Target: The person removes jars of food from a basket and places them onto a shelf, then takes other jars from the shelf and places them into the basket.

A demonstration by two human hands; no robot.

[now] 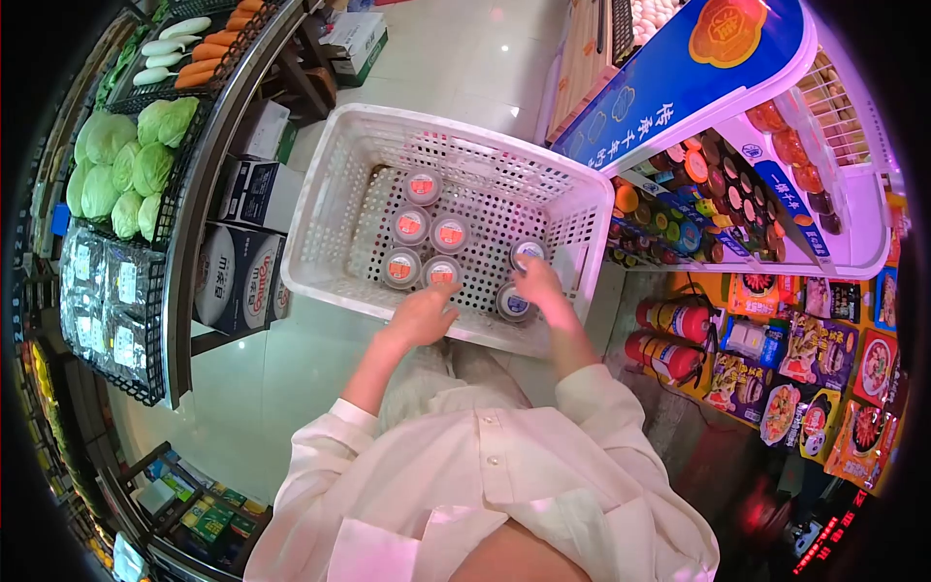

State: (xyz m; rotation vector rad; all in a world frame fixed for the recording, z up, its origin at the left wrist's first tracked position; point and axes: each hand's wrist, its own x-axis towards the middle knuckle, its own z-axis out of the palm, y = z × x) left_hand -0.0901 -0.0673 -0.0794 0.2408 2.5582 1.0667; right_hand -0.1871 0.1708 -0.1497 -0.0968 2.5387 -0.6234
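Several round clear plastic tubs stand in a white perforated crate (456, 124). A group with orange-red labels is toward the left, including one tub (409, 226); two with bluish labels are at the right. My left hand (424, 315) is over the crate's near edge. Its fingertips reach the nearest orange-labelled tub (441, 271), and its thumb is spread away. My right hand (539, 283) has its fingers closed at the rim of the far blue-labelled tub (527, 253). The other blue-labelled tub (512, 302) sits just below that hand, partly covered by it.
A rack on the left holds cabbages (123, 175), carrots (208, 60) and bagged goods (112, 296), with cardboard boxes (238, 276) beneath. On the right are a blue-topped display case (669, 73), two red fire extinguishers (669, 339) and packaged foods (819, 349).
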